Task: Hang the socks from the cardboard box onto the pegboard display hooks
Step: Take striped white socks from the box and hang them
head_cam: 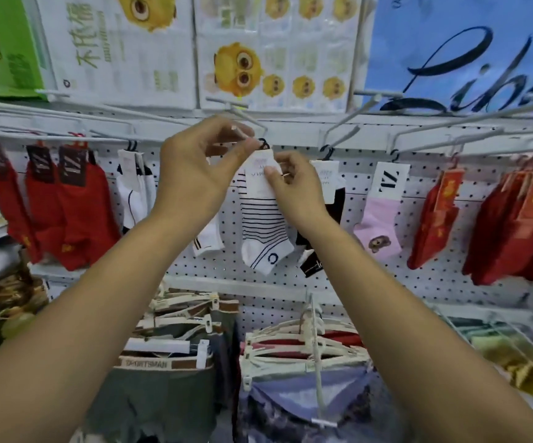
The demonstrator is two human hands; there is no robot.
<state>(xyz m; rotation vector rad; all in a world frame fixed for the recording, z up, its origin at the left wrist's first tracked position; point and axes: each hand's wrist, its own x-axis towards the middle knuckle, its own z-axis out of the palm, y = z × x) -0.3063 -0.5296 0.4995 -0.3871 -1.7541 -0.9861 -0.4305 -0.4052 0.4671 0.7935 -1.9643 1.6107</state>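
Item: striped sock (pixel 263 225), frame centre, being hung. Left hand (pixel 195 164) grip pinches hanger loop (pixel 262 143); right hand (pixel 294 183) grip pinches card (pixel 260 169). Next, likely: thread loop onto hook (pixel 243 115).

The sock (pixel 263 231) is soft knit cloth, matt, with a smooth paper label (pixel 260 174). The hook (pixel 246 116) is white-painted metal wire. The pegboard (pixel 354 276) looks like matt, perforated painted metal. The hangers (pixel 290 346) are pale plastic. The posters (pixel 278 52) are glossy.
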